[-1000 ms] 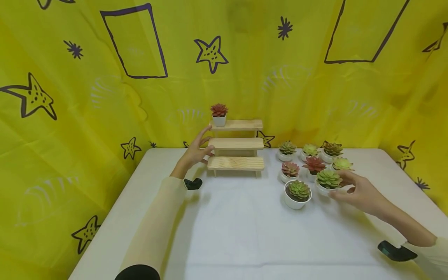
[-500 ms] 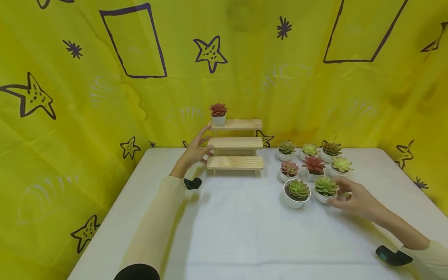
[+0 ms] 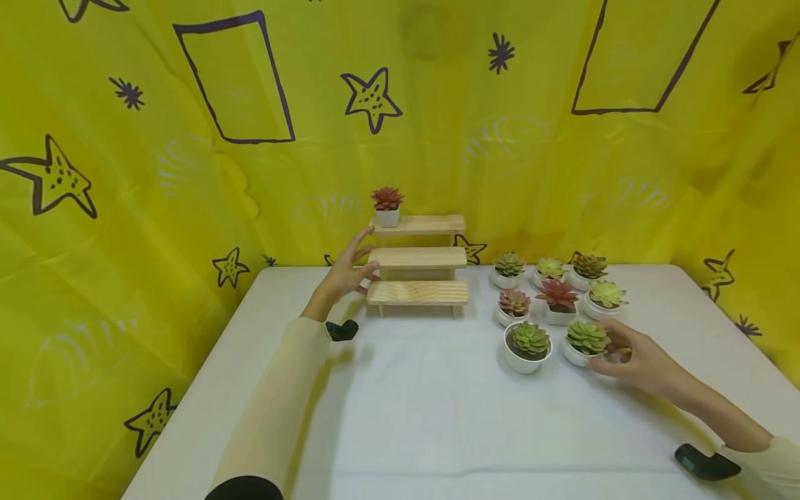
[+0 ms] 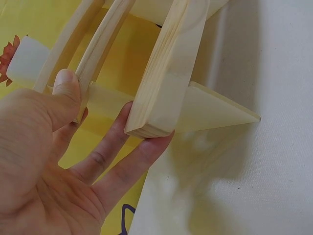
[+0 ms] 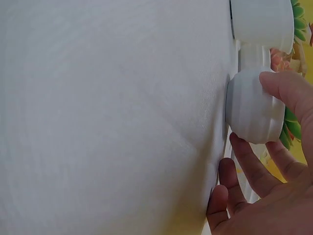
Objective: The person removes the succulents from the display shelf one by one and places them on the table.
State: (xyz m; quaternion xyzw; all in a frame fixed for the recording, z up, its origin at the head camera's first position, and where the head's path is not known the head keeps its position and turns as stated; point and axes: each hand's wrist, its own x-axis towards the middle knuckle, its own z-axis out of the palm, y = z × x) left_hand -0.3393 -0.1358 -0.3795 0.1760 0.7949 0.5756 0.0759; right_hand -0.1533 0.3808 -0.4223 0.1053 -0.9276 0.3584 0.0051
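In the head view my left hand [image 3: 345, 273] holds the left side of a three-step wooden display stand [image 3: 417, 293]. The left wrist view shows its thumb [image 4: 67, 90] on the middle step and fingertips against the bottom step's end [image 4: 151, 128]. On the top step sits a red succulent in a white square pot [image 3: 388, 208]. At the right, my right hand [image 3: 644, 357] pinches a green succulent in a round white pot [image 3: 586, 338]. Seen from the right wrist, thumb and fingers grip the pot's wall [image 5: 254, 105], its base at the tabletop.
Several other potted succulents stand close by: a green one [image 3: 529, 340], a pink one [image 3: 514, 303], a dark red one [image 3: 558, 297] and a yellow-green one [image 3: 606, 297]. More stand along the table's [image 3: 400, 410] back edge. A yellow patterned curtain [image 3: 431, 153] hangs behind.
My right hand has brought the green succulent down and toward me, away from the yellow-green one, then slightly right. The left hand keeps its place on the stand.
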